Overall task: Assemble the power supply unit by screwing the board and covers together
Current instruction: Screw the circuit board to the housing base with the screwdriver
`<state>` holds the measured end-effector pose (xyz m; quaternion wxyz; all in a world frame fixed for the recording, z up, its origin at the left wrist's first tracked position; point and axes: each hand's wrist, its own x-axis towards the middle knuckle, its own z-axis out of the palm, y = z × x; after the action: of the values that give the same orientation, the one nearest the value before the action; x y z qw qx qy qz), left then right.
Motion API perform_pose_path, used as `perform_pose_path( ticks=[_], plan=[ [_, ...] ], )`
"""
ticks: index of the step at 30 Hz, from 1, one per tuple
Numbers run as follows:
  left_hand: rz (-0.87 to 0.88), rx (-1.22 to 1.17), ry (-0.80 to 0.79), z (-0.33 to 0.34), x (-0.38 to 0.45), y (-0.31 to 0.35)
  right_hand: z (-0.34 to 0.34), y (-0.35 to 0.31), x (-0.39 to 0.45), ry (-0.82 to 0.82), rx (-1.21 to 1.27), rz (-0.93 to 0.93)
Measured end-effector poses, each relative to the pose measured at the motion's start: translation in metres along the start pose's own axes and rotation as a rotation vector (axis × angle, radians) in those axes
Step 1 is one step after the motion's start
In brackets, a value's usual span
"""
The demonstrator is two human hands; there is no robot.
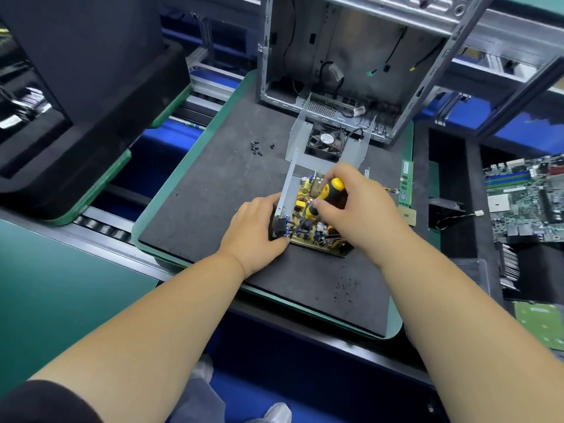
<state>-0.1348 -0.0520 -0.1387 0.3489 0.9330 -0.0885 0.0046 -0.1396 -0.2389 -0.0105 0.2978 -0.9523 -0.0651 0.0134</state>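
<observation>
The board point(308, 218), crowded with yellow and copper parts, sits inside the open metal housing point(285, 190) near the middle of the dark mat point(213, 193) on the tabletop point(146, 215), so the job looks to be at its early stage: the board is being fastened down, and no cover is on yet. The fan cover point(328, 141) lies apart at 12 o'clock from the housing, upturned with its fan showing, and still has to be fitted and screwed. A small cluster of loose screws point(258, 148) waits on the mat at about 11 o'clock. How many board screws are already in cannot be told, as the hands hide much of it. The right hand point(354, 206) is clenched around the yellow-and-black screwdriver point(326, 195), which slants down toward the board; its tip is hidden among the parts. The left hand point(259, 227) grips the housing's near left corner at 9 o'clock, thumb along the lower edge, steadying it. Beyond, at 12 o'clock, stands an open computer case point(351, 56); a motherboard point(525, 199) lies at 3 o'clock.
</observation>
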Motion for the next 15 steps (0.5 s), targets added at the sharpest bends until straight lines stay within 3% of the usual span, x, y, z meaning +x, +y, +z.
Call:
perform_pose_path(
  ticks=[6,15],
  plan=[
    [-0.002,-0.014,-0.008,0.0,-0.001,0.0,-0.01,-0.022,0.015,-0.172,-0.228,-0.072],
    [-0.003,-0.019,-0.011,-0.002,-0.001,0.001,-0.013,-0.025,0.017,-0.269,-0.171,-0.116]
  ],
)
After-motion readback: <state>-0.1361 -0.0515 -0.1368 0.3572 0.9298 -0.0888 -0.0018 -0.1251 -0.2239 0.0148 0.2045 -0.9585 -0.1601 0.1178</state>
